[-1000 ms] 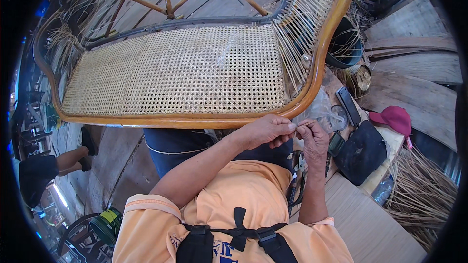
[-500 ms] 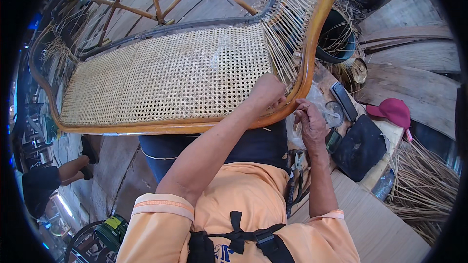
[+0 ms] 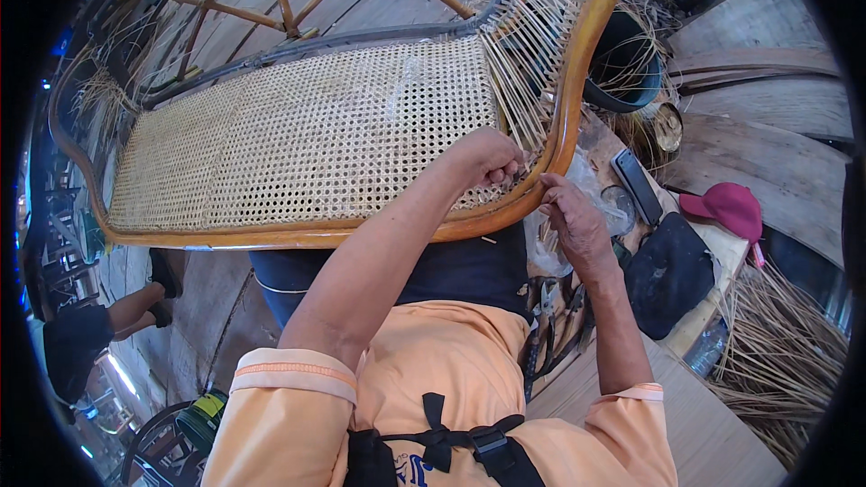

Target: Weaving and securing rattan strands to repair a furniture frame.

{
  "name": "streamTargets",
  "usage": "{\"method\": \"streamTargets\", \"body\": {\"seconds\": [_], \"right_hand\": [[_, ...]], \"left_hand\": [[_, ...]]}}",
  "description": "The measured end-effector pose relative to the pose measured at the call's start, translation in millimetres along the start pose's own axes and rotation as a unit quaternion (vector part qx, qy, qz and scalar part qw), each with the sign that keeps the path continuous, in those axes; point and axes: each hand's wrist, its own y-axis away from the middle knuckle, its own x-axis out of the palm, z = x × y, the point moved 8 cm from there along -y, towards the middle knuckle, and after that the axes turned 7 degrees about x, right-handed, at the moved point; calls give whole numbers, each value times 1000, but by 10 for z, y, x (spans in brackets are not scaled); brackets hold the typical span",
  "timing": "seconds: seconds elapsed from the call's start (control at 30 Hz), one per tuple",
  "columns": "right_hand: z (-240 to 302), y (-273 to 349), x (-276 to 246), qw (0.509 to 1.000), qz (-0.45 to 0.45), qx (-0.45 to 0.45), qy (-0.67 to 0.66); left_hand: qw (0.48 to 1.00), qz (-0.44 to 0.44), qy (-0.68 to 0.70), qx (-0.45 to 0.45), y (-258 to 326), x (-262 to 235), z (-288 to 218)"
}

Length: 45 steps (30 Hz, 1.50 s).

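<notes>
Thin strands [image 3: 637, 53] show in a bucket [image 3: 646, 92] (beside the frame [image 3: 568, 117])

The one view comes from a fisheye camera on the wearer's head — the left of a side-by-side pair — looking steeply down past the shirt [image 3: 460, 329] to the left hand [image 3: 492, 155] and right hand [image 3: 575, 216], within arm's reach. It faces forward across the woven panel [image 3: 316, 135] and its wooden frame [image 3: 570, 99] to the floor [image 3: 361, 2] beyond, wide enough to catch the workbench [image 3: 690, 419] at lower right — edges bending toward a black rim.
</notes>
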Motion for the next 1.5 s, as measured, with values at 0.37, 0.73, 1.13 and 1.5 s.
{"method": "streamTargets", "body": {"seconds": [0.37,0.73,1.13,1.5], "right_hand": [[70,-239,163,979,135,-31,151],[210,-253,278,907,239,-45,343],[259,-287,308,882,272,-65,380],[-311,-472,-4,961,29,196,-194]], "left_hand": [[997,40,-48,-37,-168,-18,122],[998,46,-40,-14,-211,4,125],[996,25,-86,12,-149,-77,16],[986,70,-150,19,-230,-29,39]]}}
